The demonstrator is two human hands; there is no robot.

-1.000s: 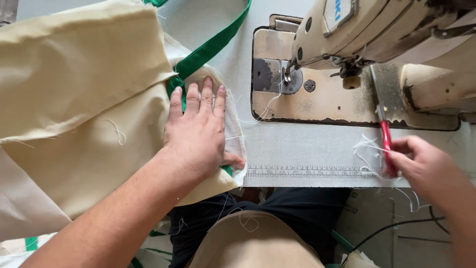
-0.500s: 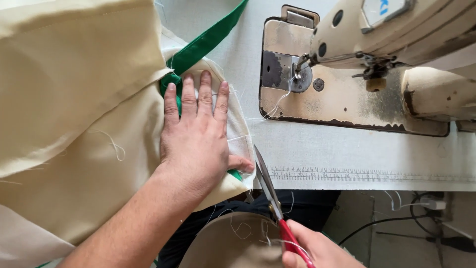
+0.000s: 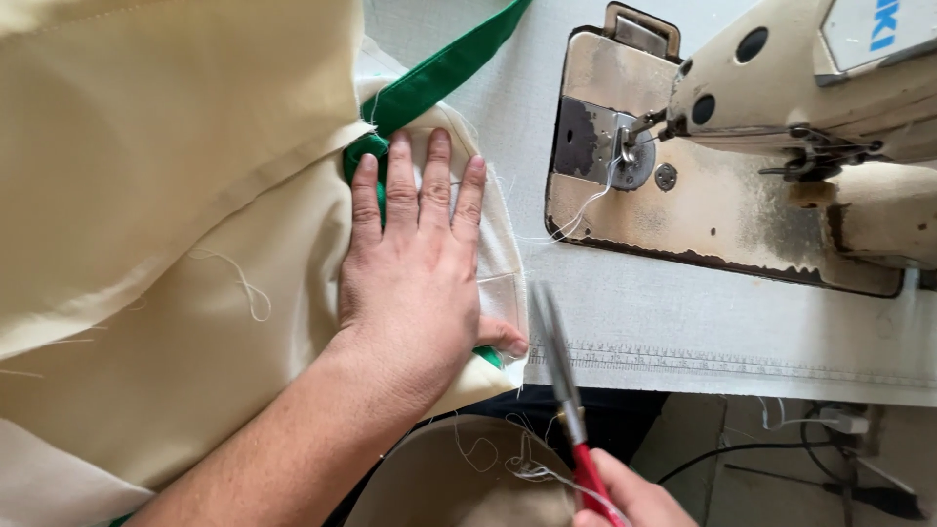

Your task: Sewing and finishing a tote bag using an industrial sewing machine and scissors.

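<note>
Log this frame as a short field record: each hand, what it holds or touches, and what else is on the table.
left hand: left hand pressed flat, fingers spread, on the cream fabric
right hand: right hand at the bottom edge, gripping the red-handled scissors
scissors: blades pointing up, close to the left thumb and the fabric's edge; whether they are open cannot be told
trim: green strap runs under the fabric near the fingertips
machine: sewing machine at upper right, loose thread trailing from its needle area
surface: pale table
</note>
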